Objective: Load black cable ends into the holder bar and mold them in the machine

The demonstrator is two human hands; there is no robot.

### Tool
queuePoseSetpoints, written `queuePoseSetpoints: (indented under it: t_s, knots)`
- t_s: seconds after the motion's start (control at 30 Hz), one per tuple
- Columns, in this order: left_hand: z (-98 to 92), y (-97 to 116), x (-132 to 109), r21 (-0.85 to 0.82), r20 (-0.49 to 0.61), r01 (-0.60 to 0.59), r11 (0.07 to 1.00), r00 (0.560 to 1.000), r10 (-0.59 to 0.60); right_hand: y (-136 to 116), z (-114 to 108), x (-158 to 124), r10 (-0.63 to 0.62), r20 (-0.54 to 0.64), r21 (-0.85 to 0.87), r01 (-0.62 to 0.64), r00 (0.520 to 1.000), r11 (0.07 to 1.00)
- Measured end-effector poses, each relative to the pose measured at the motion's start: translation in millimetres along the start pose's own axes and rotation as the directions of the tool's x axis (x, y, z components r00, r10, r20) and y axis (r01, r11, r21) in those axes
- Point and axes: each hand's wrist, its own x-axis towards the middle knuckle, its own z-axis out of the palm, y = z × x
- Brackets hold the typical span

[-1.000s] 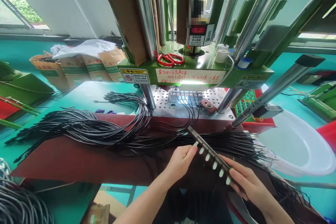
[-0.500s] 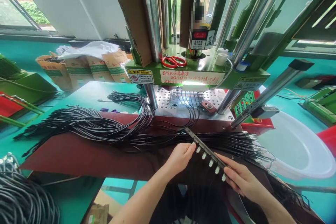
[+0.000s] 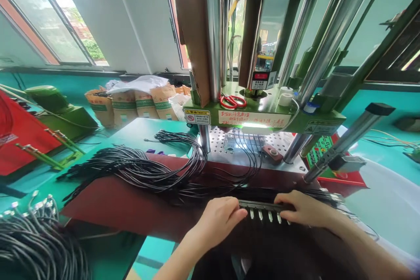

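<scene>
Between my two hands stretches a dark narrow bar (image 3: 259, 204) with a row of several silvery plug ends pointing down toward me. My left hand (image 3: 218, 218) is closed on the bar's left end, thumb underneath. At the other end my right hand (image 3: 300, 210) grips it with fingers and thumb. The bar lies nearly level, just in front of a long bundle of black cables (image 3: 147, 173) on the brown-red bench surface (image 3: 131, 205). Whether the bar touches the bench is hidden.
Behind stands a green press (image 3: 213, 116) with steel columns. Red-handled scissors (image 3: 232, 102) lie on its plate, and thin cables lead into a clear mould (image 3: 244, 140) below. More cables (image 3: 42, 245) are coiled at lower left. A white tub (image 3: 387, 197) sits at right.
The bar has turned from a steep slant to nearly level, with both hands still on it. My right hand has risen relative to the left. The camera view has shifted.
</scene>
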Motion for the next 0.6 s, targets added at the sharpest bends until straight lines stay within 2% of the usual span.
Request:
queuePoseSetpoints:
  t_s: [0.1, 0.27, 0.33, 0.4, 0.43, 0.5, 0.57, 0.6]
  knots:
    - [-6.6, -14, 19, 0.006, -0.134, 0.003, 1.000, 0.991, -0.002, -2, 3, 9, -0.086, -0.057, -0.247, 0.069, 0.995, 0.966]
    - [-8.0, -51, 57, 0.132, -0.327, 0.070, 0.989, 0.945, -0.023, -8, 18, 7, -0.064, -0.059, -0.515, 0.024, 0.996, 0.857]
    - [-5.1, -61, 66, 0.152, -0.359, 0.107, 0.983, 0.932, -0.046, -6, 15, 10, -0.066, -0.058, -0.475, 0.030, 0.996, 0.879]
    - [-1.7, -66, 70, 0.161, -0.361, 0.121, 0.980, 0.931, -0.055, 0, 3, 22, -0.104, -0.083, -0.325, 0.072, 0.991, 0.943]
    - [-0.1, -66, 70, 0.172, -0.357, 0.121, 0.978, 0.933, -0.053, 5, -6, 33, -0.135, -0.132, -0.240, 0.100, 0.982, 0.965]
    - [2.3, -66, 68, 0.206, -0.344, 0.116, 0.972, 0.938, -0.039, 15, -28, 65, -0.154, -0.352, -0.105, 0.124, 0.923, 0.987]
    - [4.2, -66, 67, 0.243, -0.331, 0.112, 0.964, 0.943, -0.026, 21, -51, 105, -0.055, -0.624, 0.010, 0.078, 0.779, 0.997]
    - [5.1, -66, 67, 0.258, -0.325, 0.111, 0.960, 0.946, -0.022, 22, -61, 125, -0.015, -0.680, 0.043, 0.061, 0.733, 0.997]
